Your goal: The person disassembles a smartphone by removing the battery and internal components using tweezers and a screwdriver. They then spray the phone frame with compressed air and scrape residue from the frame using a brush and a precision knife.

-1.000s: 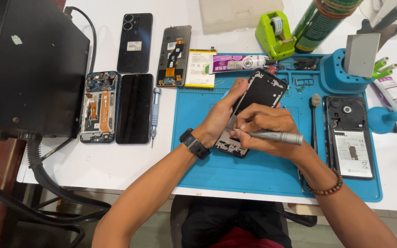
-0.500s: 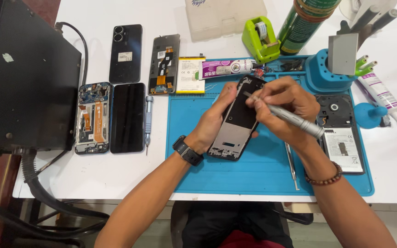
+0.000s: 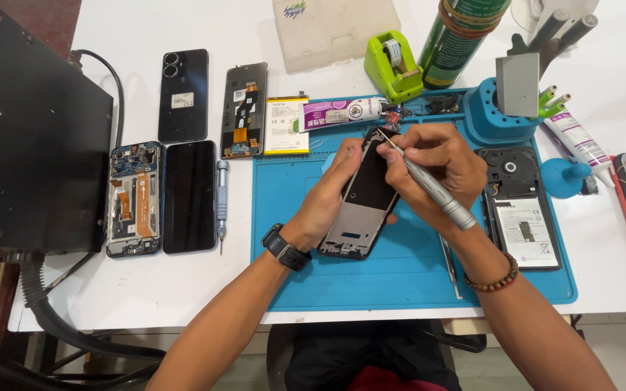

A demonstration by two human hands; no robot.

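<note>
An opened phone frame lies tilted on the blue work mat. My left hand grips its left edge and holds it steady. In my right hand is a grey metal screwdriver, whose tip touches the frame's top right corner. A black watch sits on my left wrist and a bead bracelet on my right.
Another opened phone and tweezers lie on the mat to the right. Several phones and parts, a battery and a second screwdriver lie at left. A black box, tape dispenser, blue tool stand and glue tubes surround them.
The screwdriver tip went from the phone frame's lower end up to its top right corner. My right hand rose with it, and the frame now lies lower on the mat.
</note>
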